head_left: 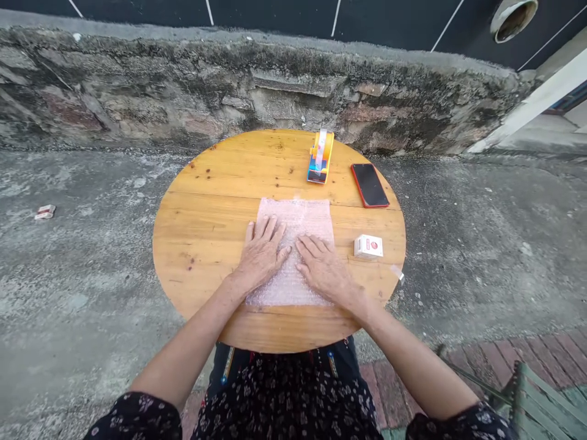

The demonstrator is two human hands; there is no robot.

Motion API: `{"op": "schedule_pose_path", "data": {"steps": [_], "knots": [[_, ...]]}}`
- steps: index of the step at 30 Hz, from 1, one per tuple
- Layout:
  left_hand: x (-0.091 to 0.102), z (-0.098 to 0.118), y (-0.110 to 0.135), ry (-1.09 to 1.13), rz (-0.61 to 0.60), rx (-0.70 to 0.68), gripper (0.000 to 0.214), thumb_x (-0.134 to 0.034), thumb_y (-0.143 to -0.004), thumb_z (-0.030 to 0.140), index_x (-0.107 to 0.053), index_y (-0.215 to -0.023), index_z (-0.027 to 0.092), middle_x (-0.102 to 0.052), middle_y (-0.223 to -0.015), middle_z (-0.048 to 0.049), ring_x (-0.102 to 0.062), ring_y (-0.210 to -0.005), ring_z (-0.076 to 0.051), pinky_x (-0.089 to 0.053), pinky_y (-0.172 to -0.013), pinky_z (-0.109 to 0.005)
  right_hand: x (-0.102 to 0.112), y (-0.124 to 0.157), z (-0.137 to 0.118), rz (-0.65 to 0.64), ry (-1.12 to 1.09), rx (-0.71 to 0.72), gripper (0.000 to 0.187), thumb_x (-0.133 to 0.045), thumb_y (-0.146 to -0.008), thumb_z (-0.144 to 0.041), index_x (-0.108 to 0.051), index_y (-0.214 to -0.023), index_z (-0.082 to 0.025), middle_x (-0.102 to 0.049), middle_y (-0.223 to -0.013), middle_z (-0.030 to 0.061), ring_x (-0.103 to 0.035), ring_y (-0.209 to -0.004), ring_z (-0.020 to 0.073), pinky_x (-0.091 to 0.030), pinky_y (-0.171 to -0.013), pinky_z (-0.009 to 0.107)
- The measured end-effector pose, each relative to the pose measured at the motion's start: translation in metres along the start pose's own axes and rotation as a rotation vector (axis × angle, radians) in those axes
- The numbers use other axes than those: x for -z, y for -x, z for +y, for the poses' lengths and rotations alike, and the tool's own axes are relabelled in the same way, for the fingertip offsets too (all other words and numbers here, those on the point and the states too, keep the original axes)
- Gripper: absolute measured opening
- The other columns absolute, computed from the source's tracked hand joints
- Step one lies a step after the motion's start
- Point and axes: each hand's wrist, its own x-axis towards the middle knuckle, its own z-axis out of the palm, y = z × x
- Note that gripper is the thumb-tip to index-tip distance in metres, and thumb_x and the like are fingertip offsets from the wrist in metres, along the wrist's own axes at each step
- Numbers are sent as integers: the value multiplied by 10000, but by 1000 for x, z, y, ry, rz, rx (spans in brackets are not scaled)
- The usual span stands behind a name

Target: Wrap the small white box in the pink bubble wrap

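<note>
A pinkish, translucent sheet of bubble wrap (293,287) lies flat on the round wooden table (202,226) in front of me. My left hand (262,252) rests palm down on its left side, fingers spread and pointing away from me. On the right side of the sheet my right hand (324,269) lies flat too, its fingers angled toward the middle. Neither hand grips anything. Right of the sheet stands a small white box (368,245) with red print. Beyond the sheet is a yellow and blue tape dispenser (320,157).
A phone (370,185) in a red case lies at the table's right. A bit of clear tape (397,272) sticks to the right edge. Behind the table runs a rough stone wall (192,91). A green chair (545,391) stands at the lower right, and a crumpled packet (44,212) lies on the ground.
</note>
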Motion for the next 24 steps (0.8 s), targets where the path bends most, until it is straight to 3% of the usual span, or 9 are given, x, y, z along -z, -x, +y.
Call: {"op": "schedule_pose_path", "data": {"steps": [4, 6, 10, 15, 18, 24], "knots": [[-1, -1, 2, -8, 12, -15, 571, -373, -948, 446, -392, -1425, 132, -307, -1537, -147, -237, -1431, -324, -150, -1159, -553, 6, 24, -2, 24, 41, -203, 457, -423, -930, -220, -484, -1351, -54, -464, -1429, 194, -398, -1333, 320, -353, -1073, 494], [-1, -1, 3, -12, 16, -21, 565, -369, -951, 438, -395, -1423, 128, -310, -1535, -150, -240, -1429, -323, -151, -1157, -555, 9, 28, -10, 27, 37, -179, 440, -434, -931, -231, -508, -1334, -71, -469, -1425, 191, -403, -1329, 323, -355, -1073, 491], [0, -1, 2, -10, 12, -9, 565, -368, -949, 440, -397, -1421, 130, -321, -1530, -148, -244, -1428, -321, -160, -1154, -556, 9, 38, -26, -5, -33, 21, 447, -482, -921, -262, -511, -1336, -100, -470, -1442, 133, -401, -1335, 281, -317, -1115, 450], [5, -1, 4, 12, -7, -8, 553, -370, -952, 431, -389, -1428, 150, -306, -1538, -140, -236, -1433, -315, -178, -1155, -545, 16, 69, -13, 135, -40, -184, 314, -438, -946, -248, -651, -1137, -118, -627, -1261, 124, -542, -1177, 271, -381, -1037, 455], [14, 7, 20, 27, 4, -17, 548, -364, -957, 410, -364, -1442, 157, -273, -1554, -131, -199, -1446, -314, -178, -1159, -543, 21, 74, -15, 162, -64, -156, 294, -443, -939, -227, -657, -1112, -122, -616, -1269, 123, -530, -1182, 271, -384, -1029, 442], [20, 18, 62, 41, -38, -96, 532, -390, -953, 406, -373, -1440, 192, -287, -1549, -126, -218, -1441, -312, -208, -1150, -558, 12, 63, -38, 64, -126, -78, 343, -502, -904, -221, -588, -1227, -145, -536, -1366, 124, -469, -1248, 281, -368, -1043, 466]]}}
